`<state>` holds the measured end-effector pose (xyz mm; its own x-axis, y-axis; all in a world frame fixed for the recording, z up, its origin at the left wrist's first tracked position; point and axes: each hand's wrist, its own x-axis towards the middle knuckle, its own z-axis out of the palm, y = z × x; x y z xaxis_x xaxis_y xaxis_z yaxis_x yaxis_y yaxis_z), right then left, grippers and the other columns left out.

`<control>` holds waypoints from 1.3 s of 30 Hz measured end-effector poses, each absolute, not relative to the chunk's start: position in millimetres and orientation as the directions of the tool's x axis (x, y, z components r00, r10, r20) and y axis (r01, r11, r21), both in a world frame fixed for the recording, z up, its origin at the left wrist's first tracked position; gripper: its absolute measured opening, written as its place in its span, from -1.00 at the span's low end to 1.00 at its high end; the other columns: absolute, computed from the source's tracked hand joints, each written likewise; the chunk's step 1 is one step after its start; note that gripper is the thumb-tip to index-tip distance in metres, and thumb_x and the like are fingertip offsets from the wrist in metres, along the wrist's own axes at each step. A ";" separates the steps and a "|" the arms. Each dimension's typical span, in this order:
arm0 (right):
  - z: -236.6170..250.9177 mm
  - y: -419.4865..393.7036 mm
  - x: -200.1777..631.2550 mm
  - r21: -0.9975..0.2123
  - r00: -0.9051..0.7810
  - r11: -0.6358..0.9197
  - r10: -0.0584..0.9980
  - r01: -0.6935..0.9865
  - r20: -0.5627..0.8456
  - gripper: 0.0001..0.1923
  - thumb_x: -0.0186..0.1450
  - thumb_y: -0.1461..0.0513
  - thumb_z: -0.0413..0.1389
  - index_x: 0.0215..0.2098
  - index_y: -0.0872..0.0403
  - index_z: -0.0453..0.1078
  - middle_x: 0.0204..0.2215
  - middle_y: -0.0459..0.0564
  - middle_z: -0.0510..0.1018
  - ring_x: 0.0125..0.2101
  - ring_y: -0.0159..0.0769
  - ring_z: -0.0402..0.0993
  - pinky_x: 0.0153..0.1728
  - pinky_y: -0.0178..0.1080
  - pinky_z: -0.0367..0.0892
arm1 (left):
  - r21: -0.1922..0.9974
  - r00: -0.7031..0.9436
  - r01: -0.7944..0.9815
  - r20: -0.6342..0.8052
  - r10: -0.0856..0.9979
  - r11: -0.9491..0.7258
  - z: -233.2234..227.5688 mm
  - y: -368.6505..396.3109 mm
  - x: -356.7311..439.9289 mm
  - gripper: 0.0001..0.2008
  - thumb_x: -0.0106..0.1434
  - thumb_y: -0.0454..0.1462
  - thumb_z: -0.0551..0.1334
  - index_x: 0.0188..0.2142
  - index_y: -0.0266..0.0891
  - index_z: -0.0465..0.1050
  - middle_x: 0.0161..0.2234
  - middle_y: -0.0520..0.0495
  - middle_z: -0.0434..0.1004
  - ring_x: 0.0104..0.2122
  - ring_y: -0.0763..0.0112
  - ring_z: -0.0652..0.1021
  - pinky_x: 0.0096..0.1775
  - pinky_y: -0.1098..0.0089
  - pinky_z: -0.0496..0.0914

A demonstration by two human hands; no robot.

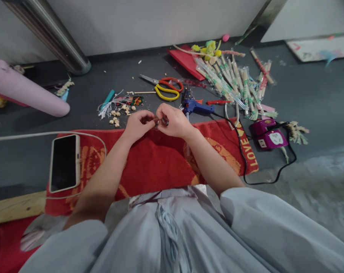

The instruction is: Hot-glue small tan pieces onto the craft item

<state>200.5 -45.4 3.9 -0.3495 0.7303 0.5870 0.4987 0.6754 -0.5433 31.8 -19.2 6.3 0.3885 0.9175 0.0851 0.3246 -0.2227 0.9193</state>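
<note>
Above the far edge of a red towel (154, 163), my left hand (140, 123) and my right hand (173, 120) meet with fingertips pinched together. Whatever lies between them is small and mostly hidden; a tiny dark bit shows at the fingertips. Left of my hands lie several small pale wooden pieces (115, 117), a bundle of white strings (109, 108) and a teal stick (107, 98). Beyond them is a thin wooden stick (143, 92). Scissors (167, 89) with orange and yellow handles rest behind my right hand, beside a blue glue gun (198, 107).
A phone (64, 163) lies on the towel's left part, with a white cable. Many wrapped sticks (231, 79) pile up at the back right. A purple power adapter (270, 134) with a black cord sits right. A pink cylinder (26, 87) and a metal post (52, 36) stand left.
</note>
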 end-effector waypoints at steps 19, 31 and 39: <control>2.4 -41.6 200.9 -0.553 -0.230 0.689 0.699 0.468 0.677 -0.75 0.17 0.40 0.02 -0.38 0.00 0.02 -0.42 -0.12 0.29 -0.42 -0.41 0.23 -0.40 -0.31 0.24 | 0.971 0.302 0.177 0.102 0.948 -0.161 6.0 -17.8 30.2 -0.85 0.05 -0.20 0.32 -0.41 -0.24 0.49 -0.55 0.06 0.46 -0.60 0.60 0.36 -0.53 0.51 0.28; 1.9 -42.7 199.9 -0.549 -0.280 0.696 0.702 0.462 0.654 -0.71 0.12 0.43 0.01 -0.38 0.00 -0.01 -0.40 -0.12 0.30 -0.40 -0.41 0.24 -0.38 -0.30 0.26 | 0.952 0.321 0.232 0.118 0.940 -0.199 2.3 -16.9 30.0 -0.83 0.04 -0.21 0.33 -0.39 -0.27 0.50 -0.48 0.00 0.52 -0.55 0.57 0.43 -0.49 0.50 0.33; 2.5 -42.7 200.0 -0.541 -0.288 0.703 0.696 0.461 0.658 -0.70 0.06 0.44 -0.01 -0.40 -0.01 -0.03 -0.43 -0.13 0.27 -0.42 -0.41 0.22 -0.39 -0.30 0.25 | 0.939 0.331 0.258 0.133 0.934 -0.225 2.0 -18.0 30.7 -0.84 0.05 -0.22 0.32 -0.39 -0.28 0.50 -0.47 -0.02 0.53 -0.52 0.54 0.44 -0.46 0.48 0.34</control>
